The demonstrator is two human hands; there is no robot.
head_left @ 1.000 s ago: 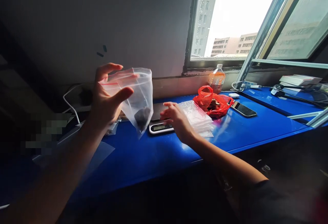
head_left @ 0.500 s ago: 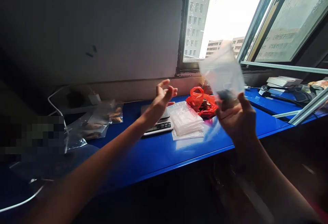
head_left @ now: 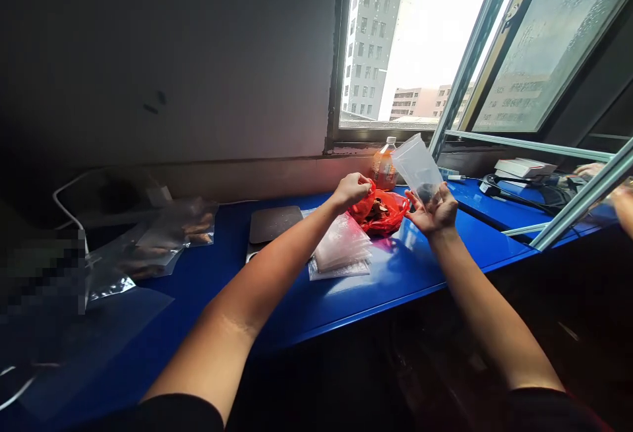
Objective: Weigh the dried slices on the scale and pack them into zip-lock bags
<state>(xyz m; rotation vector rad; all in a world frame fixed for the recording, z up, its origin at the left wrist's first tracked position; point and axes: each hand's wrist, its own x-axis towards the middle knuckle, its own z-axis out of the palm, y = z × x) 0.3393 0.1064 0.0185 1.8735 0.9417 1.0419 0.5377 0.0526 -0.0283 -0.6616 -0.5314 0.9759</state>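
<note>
My left hand (head_left: 352, 191) is closed on the edge of a red plastic bag (head_left: 390, 222), which lies open on the blue table (head_left: 291, 307) with brown dried pieces inside. My right hand (head_left: 438, 211) holds up a clear zip bag (head_left: 418, 161) with some dark pieces at its bottom. A stack of clear plastic bags (head_left: 343, 247) lies below my left wrist. The kitchen scale (head_left: 274, 222) sits left of the stack, its front partly hidden by my left forearm.
Filled clear bags (head_left: 198, 229) lie at the left. An orange drink bottle (head_left: 384, 163) stands behind the red bag. A metal frame (head_left: 568, 214), a white box (head_left: 524, 168) and black cables (head_left: 539, 194) are at the right. Another person's hand (head_left: 624, 204) shows at the right edge.
My left hand has moved right from over the scale and closed on the red bag. The right hand has brought the clear bag lower, close to the red bag.
</note>
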